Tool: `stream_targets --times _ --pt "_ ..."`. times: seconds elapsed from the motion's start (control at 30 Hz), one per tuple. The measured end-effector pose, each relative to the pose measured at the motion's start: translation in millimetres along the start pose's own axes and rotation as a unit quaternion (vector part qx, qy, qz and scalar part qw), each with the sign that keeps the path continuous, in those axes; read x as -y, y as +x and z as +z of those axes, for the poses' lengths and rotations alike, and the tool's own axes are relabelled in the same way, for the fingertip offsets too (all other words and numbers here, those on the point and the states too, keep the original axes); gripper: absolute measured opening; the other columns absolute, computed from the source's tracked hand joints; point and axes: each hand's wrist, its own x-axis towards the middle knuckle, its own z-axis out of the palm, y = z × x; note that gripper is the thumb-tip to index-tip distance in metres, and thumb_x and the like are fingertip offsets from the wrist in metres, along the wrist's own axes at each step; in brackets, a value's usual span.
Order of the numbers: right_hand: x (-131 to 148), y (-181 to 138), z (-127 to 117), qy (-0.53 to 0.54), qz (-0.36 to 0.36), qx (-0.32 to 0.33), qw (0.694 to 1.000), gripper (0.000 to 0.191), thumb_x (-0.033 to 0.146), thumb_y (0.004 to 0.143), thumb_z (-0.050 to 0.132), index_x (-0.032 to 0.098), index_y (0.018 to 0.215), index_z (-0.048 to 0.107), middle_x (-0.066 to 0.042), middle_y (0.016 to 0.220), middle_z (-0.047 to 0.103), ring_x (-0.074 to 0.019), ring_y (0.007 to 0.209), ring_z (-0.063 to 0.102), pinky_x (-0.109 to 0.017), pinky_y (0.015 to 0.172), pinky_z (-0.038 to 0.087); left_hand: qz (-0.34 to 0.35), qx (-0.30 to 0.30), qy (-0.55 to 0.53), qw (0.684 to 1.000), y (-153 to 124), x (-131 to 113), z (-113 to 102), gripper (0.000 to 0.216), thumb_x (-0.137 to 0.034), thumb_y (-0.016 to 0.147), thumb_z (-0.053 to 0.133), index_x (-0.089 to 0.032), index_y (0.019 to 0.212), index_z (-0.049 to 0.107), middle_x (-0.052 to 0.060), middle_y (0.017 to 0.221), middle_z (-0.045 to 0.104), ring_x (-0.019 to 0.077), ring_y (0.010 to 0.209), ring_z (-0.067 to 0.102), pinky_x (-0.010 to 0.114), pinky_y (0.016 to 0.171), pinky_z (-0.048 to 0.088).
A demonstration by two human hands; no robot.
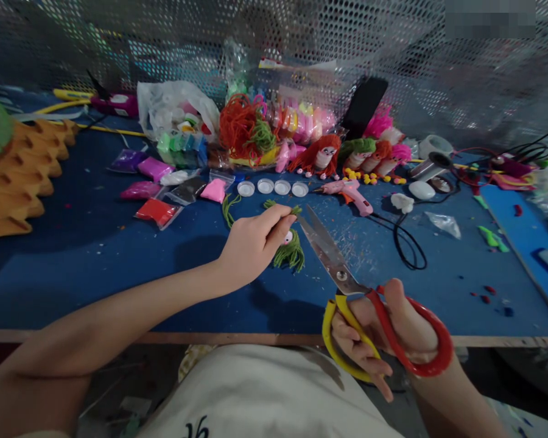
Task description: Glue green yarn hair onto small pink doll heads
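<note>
My left hand (251, 246) pinches a small doll with green yarn hair (290, 255) above the blue table, with thumb and forefinger together. One eye and part of its pink face show beside the fingers; the rest is covered by my hand. In my right hand (369, 334) is a pair of scissors (335, 261) with one red and one yellow handle. The blades are slightly parted, with their tips close to the yarn at my left fingertips. A loose green yarn strand (228, 210) lies behind my left wrist.
White caps (282, 187) stand in a row behind my hands. A pink glue gun (354, 194) lies to the right, its black cord looping on the table. Finished yarn-haired dolls (324, 158), orange yarn (240, 131) and clay packets (158, 212) line the back and left.
</note>
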Motion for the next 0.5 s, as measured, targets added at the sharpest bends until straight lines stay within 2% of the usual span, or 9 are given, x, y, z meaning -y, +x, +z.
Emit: stream_targets --times 0.2,0.37,0.5 --pt "2.3 -1.6 1.4 -0.008 0.011 0.000 1.000 0.086 0.107 0.042 0.048 0.025 0.070 0.053 0.004 0.059 0.043 -0.0081 0.039 0.034 -0.027 0.032 0.044 0.024 0.001 0.004 1.000 -0.6 2.5 1.4 0.020 -0.028 0.103 0.049 -0.017 0.101 0.066 -0.006 0.058 0.057 0.0078 0.045 0.048 0.021 0.052 0.031" --pt "2.9 -0.1 2.1 -0.007 0.009 0.001 1.000 0.088 0.107 0.040 0.049 0.023 0.068 0.052 0.005 0.058 0.045 -0.0076 0.037 0.037 -0.028 0.035 0.048 0.031 0.022 0.020 0.999 -2.9 2.4 1.6 0.024 -0.032 0.103 0.047 -0.018 0.102 0.067 -0.005 0.059 0.059 0.0087 0.046 0.049 0.021 0.052 0.031" --pt "-1.2 3.5 -0.6 0.001 -0.013 -0.028 1.000 0.087 0.107 0.041 0.046 0.023 0.066 0.051 0.007 0.057 0.047 -0.0056 0.035 0.037 -0.024 0.036 0.047 0.032 0.026 0.028 0.999 -4.6 0.9 2.0 0.028 -0.035 0.104 0.046 -0.018 0.102 0.068 -0.005 0.056 0.057 0.0085 0.044 0.046 0.022 0.050 0.029"
